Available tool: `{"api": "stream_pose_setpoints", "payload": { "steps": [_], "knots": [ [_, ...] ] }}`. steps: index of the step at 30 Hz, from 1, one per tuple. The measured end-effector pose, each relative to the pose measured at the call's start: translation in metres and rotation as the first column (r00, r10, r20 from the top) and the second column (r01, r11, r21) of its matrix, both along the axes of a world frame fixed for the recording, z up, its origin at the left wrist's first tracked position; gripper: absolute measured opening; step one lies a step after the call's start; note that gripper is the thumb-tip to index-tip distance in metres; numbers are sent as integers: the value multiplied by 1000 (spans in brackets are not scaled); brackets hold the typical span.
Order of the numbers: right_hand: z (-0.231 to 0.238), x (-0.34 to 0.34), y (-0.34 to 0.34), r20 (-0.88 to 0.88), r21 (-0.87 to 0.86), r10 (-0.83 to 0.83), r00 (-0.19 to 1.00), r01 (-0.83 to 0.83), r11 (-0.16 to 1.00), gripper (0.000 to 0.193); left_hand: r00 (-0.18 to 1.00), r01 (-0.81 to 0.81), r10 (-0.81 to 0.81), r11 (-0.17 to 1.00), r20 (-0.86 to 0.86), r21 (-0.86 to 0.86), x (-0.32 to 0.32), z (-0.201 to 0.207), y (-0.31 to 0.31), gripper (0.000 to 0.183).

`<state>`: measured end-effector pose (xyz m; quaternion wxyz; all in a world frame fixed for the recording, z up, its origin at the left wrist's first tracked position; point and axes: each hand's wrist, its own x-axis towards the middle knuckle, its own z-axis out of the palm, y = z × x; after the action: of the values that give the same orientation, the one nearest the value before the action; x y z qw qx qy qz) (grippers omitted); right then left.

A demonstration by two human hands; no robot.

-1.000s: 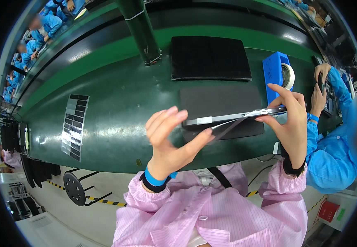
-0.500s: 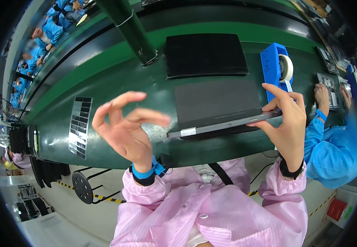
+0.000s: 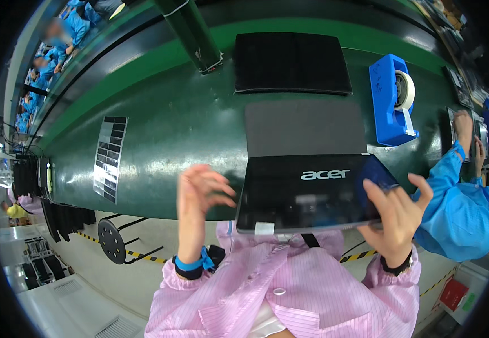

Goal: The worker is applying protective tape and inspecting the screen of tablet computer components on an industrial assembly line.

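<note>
A black glossy tablet (image 3: 306,197) with pale lettering and a small white sticker at its near left corner is at the table's front edge, over the near part of a grey mat (image 3: 303,128). My right hand (image 3: 394,217) grips the tablet by its near right corner, one finger over the glossy face and the thumb at the lower edge; its other fingers are spread. Left of the tablet, my left hand (image 3: 196,191) is raised with its fingers apart, holding nothing and slightly blurred. It wears a blue wrist strap (image 3: 196,263).
Behind the mat lies a black padded slab (image 3: 292,63). A blue tape dispenser (image 3: 388,104) stands to the right, a sheet of dark labels (image 3: 110,160) lies left. A green post (image 3: 191,36) rises at the back. At the right, a co-worker in a blue sleeve (image 3: 447,180) handles parts.
The tablet has turned from nearly edge-on to showing its glossy face and come nearer me. My left hand has turned and dropped slightly; my right hand has moved down with the tablet.
</note>
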<state>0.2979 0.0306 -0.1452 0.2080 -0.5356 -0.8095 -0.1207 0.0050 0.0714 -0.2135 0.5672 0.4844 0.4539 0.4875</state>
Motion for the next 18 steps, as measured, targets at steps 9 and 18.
{"api": "stream_pose_setpoints", "payload": {
  "steps": [9, 18],
  "knots": [
    [-61, -3, -56, 98, 77, -103, 990, 96, 992, 39, 893, 317, -56, 782, 446, -537, 43, -3, -18, 44],
    [-98, 58, -13, -853, -351, -218, 475, -214, 912, 81, 920, 235, -138, 944, 368, -231, 31, -22, 40, 53]
  ]
}}
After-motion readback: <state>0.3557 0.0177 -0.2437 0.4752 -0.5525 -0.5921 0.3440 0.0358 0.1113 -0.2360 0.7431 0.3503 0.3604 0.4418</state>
